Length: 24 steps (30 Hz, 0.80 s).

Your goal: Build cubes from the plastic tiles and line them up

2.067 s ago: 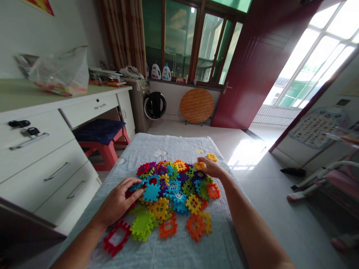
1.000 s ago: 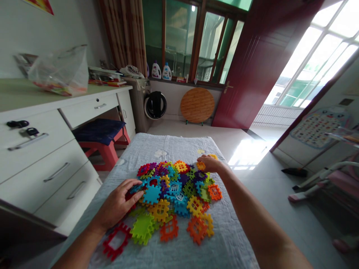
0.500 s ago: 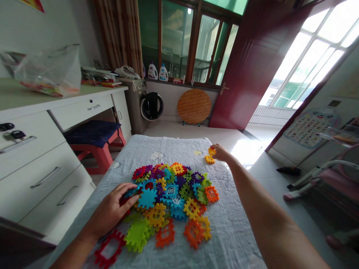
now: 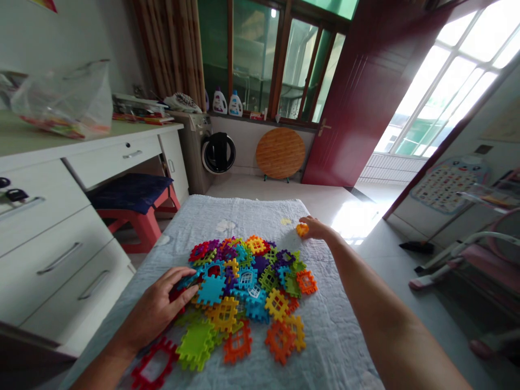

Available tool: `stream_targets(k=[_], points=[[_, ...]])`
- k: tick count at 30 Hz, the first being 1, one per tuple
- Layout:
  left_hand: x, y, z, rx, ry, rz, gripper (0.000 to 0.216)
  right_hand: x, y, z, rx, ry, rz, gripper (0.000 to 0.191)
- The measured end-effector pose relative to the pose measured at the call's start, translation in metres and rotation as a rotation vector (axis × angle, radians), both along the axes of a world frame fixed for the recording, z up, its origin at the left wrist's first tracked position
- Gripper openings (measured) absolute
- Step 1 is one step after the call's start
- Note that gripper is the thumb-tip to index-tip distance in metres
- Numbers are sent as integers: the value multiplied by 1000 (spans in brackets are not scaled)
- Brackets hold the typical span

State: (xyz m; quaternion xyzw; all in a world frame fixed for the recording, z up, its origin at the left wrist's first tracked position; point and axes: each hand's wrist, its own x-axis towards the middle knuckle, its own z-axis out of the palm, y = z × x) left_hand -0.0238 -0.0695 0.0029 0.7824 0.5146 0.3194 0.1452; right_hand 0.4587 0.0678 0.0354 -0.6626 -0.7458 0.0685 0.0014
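Observation:
A pile of colourful plastic interlocking tiles (image 4: pixel 247 284) lies on a table covered with a pale grey quilted cloth (image 4: pixel 333 346). My left hand (image 4: pixel 156 309) rests palm down on the pile's left edge, fingers spread over a blue tile (image 4: pixel 209 290) and a red one. My right hand (image 4: pixel 314 227) reaches to the far right part of the table, its fingers closed round orange-yellow tiles (image 4: pixel 302 229) that rest on the cloth. A red frame tile (image 4: pixel 152 368) and a lime green tile (image 4: pixel 195 346) lie nearest me.
A white desk with drawers (image 4: pixel 60 216) stands at the left, a clear plastic bag (image 4: pixel 60 103) on top and a red stool (image 4: pixel 136 208) under it. Beyond are a round wooden board (image 4: pixel 280 153), a dark red door (image 4: pixel 357 103) and bright windows. Tiled floor lies right.
My right hand lifted an orange-yellow tile from the pile's far side and carried it to the table's far right, onto another such tile there. My left hand stayed on the pile.

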Motion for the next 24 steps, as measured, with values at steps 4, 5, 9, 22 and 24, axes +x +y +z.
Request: stream_targets(k=[4, 5, 9, 22, 24], points=[[0, 0, 1, 6, 1, -3, 39, 0, 2, -3, -6, -15, 4, 74], [0, 0, 1, 6, 2, -2, 39, -1, 2, -4, -11, -19, 8, 72], [0, 0, 1, 2, 5, -2, 40, -1, 7, -4, -27, -24, 27, 61], [2, -3, 6, -18, -3, -6, 37, -5, 2, 12, 30, -2, -2, 73], [2, -3, 6, -29, 0, -8, 37, -18, -3, 20, 70, 28, 36, 79]])
